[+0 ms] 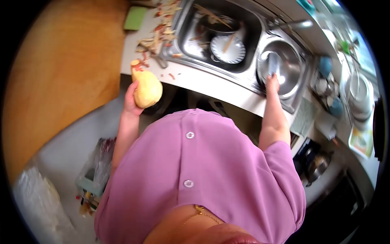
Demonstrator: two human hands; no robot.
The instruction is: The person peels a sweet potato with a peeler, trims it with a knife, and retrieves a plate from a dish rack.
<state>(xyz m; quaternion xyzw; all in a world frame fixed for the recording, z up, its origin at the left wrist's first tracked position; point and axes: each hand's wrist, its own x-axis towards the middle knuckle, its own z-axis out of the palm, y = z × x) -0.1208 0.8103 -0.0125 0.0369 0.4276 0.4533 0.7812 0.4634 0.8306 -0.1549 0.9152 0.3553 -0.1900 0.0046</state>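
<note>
My left hand [131, 99] is closed around a peeled butternut squash [148, 90] in front of the counter edge. The squash is pale yellow, its narrow neck pointing away from me and a little orange-red peel lying by it. Over the round sink bowl [289, 65], my right hand [272, 83] grips what looks like a broad-bladed knife [274, 63]; its pale blade is blurred and points away from me. On the counter beyond the squash lies a peeler-like tool [159, 60], partly among peelings [164, 30].
The larger sink basin [189, 49] holds a white ribbed dish [228, 49], a dark pan [221, 25] and peel strips. A faucet [290, 25] reaches over the sinks. A green sponge-like block [135, 18] sits at the left, beside a wooden surface [65, 65]. Dishes [325, 87] stand at right.
</note>
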